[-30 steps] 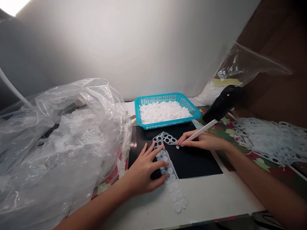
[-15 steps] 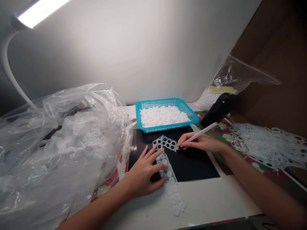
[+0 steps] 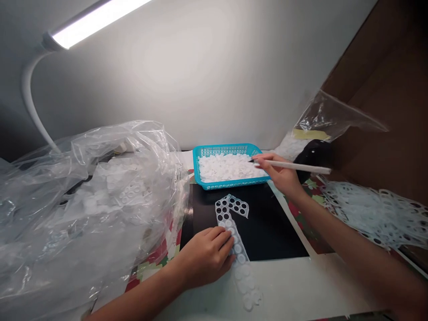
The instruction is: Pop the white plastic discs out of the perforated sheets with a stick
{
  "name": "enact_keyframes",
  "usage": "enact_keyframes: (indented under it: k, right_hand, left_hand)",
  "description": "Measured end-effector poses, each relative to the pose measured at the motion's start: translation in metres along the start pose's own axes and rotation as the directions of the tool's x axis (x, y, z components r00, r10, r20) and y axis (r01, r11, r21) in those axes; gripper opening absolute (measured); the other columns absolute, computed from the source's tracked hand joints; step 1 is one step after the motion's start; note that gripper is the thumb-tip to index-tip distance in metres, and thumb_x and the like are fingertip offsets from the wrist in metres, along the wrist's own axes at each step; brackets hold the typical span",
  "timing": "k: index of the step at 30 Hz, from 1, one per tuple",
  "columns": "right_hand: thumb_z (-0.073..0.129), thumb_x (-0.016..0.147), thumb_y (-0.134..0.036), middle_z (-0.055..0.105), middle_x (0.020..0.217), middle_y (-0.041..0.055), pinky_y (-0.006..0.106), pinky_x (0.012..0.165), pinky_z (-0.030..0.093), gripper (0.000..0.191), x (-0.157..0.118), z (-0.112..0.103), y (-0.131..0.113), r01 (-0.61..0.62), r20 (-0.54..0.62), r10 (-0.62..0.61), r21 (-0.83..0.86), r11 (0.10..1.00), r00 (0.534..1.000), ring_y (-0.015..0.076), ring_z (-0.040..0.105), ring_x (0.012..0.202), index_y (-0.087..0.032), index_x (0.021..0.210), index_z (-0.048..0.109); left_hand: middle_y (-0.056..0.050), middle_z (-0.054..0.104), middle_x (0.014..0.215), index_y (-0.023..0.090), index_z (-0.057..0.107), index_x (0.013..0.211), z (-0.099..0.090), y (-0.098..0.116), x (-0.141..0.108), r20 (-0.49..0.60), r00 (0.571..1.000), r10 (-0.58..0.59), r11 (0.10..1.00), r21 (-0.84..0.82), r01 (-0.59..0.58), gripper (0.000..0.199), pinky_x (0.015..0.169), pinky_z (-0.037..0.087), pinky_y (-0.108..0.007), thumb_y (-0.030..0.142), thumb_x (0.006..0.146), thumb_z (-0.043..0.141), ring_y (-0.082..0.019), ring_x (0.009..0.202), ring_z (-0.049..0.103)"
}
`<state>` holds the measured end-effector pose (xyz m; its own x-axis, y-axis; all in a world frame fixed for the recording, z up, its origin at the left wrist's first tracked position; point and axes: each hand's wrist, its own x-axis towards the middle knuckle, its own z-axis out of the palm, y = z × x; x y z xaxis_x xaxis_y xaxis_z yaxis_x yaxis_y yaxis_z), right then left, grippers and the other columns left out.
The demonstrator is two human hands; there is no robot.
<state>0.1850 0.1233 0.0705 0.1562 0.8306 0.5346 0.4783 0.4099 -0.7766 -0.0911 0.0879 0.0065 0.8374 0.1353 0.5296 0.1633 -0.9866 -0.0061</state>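
One strip (image 3: 240,257) hides partly under left hand (image 3: 211,255) (grip unclear) — right hand (image 3: 281,174) grips white stick (image 3: 309,168).

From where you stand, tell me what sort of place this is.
Probably a small indoor handwork station: a lit desk lamp, a blue basket of small white pieces, and a heap of perforated plastic strips.

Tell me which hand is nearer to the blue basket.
Right. The right hand, with a white stick, is at the right end of the blue basket; the left hand is on the plastic strip, farther off, in front of the basket.
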Motion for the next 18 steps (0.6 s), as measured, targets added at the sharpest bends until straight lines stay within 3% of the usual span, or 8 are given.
enact_keyframes:
  k: [3, 6, 8, 12, 18]
  right_hand:
    - [0.060, 0.091, -0.038, 0.071, 0.099, 0.0041, 0.033, 0.083, 0.056, 0.019, -0.032, 0.014, -0.009, 0.019, 0.247, -0.014, -0.019, 1.000, 0.969, 0.0195, 0.068, 0.090, -0.023, 0.098, 0.070]
    - [0.059, 0.092, -0.035, 0.074, 0.100, 0.0048, 0.030, 0.081, 0.057, 0.019, -0.061, 0.029, -0.013, 0.033, 0.477, -0.025, -0.009, 0.999, 0.879, 0.0200, 0.070, 0.092, -0.023, 0.102, 0.071]
    - [0.057, 0.093, -0.034, 0.075, 0.101, 0.0036, 0.029, 0.082, 0.057, 0.020, -0.074, 0.037, -0.010, 0.029, 0.566, -0.024, -0.001, 1.000, 0.824, 0.0189, 0.071, 0.093, -0.024, 0.105, 0.071]
    - [0.057, 0.094, -0.033, 0.073, 0.110, 0.0030, 0.030, 0.092, 0.055, 0.022, -0.084, 0.042, 0.000, 0.037, 0.651, -0.068, 0.062, 0.997, 0.756, 0.0181, 0.069, 0.103, -0.024, 0.111, 0.069]
    - [0.058, 0.093, -0.030, 0.072, 0.113, 0.0042, 0.032, 0.097, 0.054, 0.022, -0.085, 0.041, 0.003, 0.062, 0.667, -0.116, 0.104, 0.993, 0.736, 0.0186, 0.066, 0.110, -0.024, 0.113, 0.068]
  left_hand:
    - [-0.017, 0.070, 0.107, 0.002, 0.066, 0.106, 0.005, 0.006, -0.003, -0.015, 0.999, 0.043, 0.996, 0.085, -0.042, 0.025, 0.082, 0.057, -0.035, 0.017, 0.094, 0.049, -0.025, 0.099, 0.067]
    - [-0.021, 0.069, 0.109, -0.001, 0.066, 0.107, 0.006, 0.011, -0.004, 0.001, 0.999, 0.047, 0.989, 0.142, -0.047, 0.028, 0.079, 0.057, -0.036, 0.018, 0.095, 0.049, -0.029, 0.100, 0.067]
    - [-0.021, 0.069, 0.109, -0.002, 0.067, 0.106, 0.005, 0.014, -0.004, 0.015, 0.999, 0.039, 0.986, 0.163, -0.041, 0.032, 0.078, 0.057, -0.036, 0.021, 0.096, 0.047, -0.030, 0.101, 0.067]
    - [-0.020, 0.070, 0.106, -0.002, 0.067, 0.107, 0.002, 0.017, -0.002, 0.040, 0.999, 0.035, 0.980, 0.193, -0.042, 0.035, 0.077, 0.055, -0.037, 0.023, 0.097, 0.045, -0.030, 0.098, 0.067]
    - [-0.019, 0.070, 0.101, -0.002, 0.066, 0.108, 0.000, 0.019, 0.001, 0.069, 0.997, 0.025, 0.977, 0.211, -0.039, 0.031, 0.075, 0.052, -0.037, 0.022, 0.096, 0.050, -0.028, 0.095, 0.067]
